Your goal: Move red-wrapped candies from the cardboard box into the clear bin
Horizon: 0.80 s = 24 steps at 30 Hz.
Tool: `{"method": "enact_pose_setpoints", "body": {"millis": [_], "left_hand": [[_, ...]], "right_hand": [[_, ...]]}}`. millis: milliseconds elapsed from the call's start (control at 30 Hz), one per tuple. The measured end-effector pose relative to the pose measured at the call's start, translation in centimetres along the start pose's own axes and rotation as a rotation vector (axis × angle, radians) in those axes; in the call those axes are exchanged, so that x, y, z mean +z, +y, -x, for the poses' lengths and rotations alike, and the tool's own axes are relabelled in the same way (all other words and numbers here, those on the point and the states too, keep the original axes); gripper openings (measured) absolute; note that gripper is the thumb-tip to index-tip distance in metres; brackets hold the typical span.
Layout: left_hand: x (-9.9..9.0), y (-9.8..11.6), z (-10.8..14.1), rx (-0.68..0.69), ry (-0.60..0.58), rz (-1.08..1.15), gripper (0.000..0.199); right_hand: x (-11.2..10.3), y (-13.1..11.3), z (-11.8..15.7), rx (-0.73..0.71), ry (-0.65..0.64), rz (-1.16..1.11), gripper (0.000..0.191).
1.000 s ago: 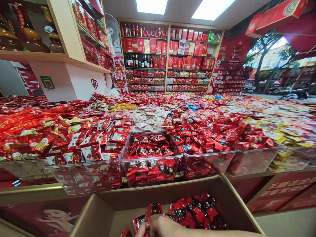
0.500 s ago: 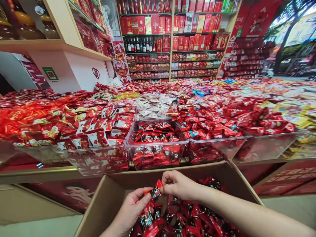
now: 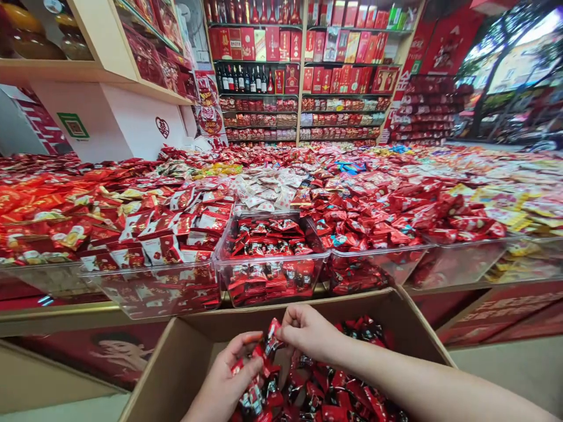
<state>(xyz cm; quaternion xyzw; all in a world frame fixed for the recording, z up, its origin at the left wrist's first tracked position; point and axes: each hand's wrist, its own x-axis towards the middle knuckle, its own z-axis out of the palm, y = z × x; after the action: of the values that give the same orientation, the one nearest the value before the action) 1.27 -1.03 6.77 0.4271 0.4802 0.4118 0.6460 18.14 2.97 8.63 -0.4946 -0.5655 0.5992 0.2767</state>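
Over an open cardboard box (image 3: 153,357), my left hand (image 3: 229,372) is curled around several red and black wrapped candies (image 3: 253,394). Its thumb and fingers also touch the lower part of one more packet (image 3: 271,341). My right hand (image 3: 308,334) pinches the upper end of that packet between thumb and fingers. Loose candies of the same kind (image 3: 336,398) lie in the box below both hands. Just beyond the box, a clear plastic bin (image 3: 272,258) holds similar red and black candies, in rows at its front.
Clear bins of red-and-white packets (image 3: 160,246) stand to the left, and bins of red candies (image 3: 373,225) to the right. White packets (image 3: 266,190) lie behind the middle bin. Shelves with bottles and red boxes (image 3: 259,44) rise at the back.
The view has shifted slightly, with bins and box sitting a little further left. My hands still hold the same packet between them, which now stands more upright.
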Motion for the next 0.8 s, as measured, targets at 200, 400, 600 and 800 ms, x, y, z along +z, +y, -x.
{"method": "enact_pose_setpoints", "body": {"millis": [200, 400, 600, 800], "left_hand": [[0.4, 0.2, 0.3, -0.160, -0.246, 0.253, 0.028], [0.6, 1.8, 1.4, -0.295, -0.354, 0.490, 0.015], [0.5, 1.2, 1.6, -0.294, -0.320, 0.412, 0.018], [0.7, 1.4, 1.4, -0.264, -0.241, 0.283, 0.025]], "right_hand": [[-0.5, -1.5, 0.9, -0.088, -0.133, -0.053, 0.022], [-1.2, -2.8, 2.1, -0.269, -0.281, -0.004, 0.031], [-0.8, -2.5, 1.8, -0.282, -0.168, 0.100, 0.020], [-0.8, -2.1, 1.4, -0.296, -0.013, 0.231, 0.022]]}}
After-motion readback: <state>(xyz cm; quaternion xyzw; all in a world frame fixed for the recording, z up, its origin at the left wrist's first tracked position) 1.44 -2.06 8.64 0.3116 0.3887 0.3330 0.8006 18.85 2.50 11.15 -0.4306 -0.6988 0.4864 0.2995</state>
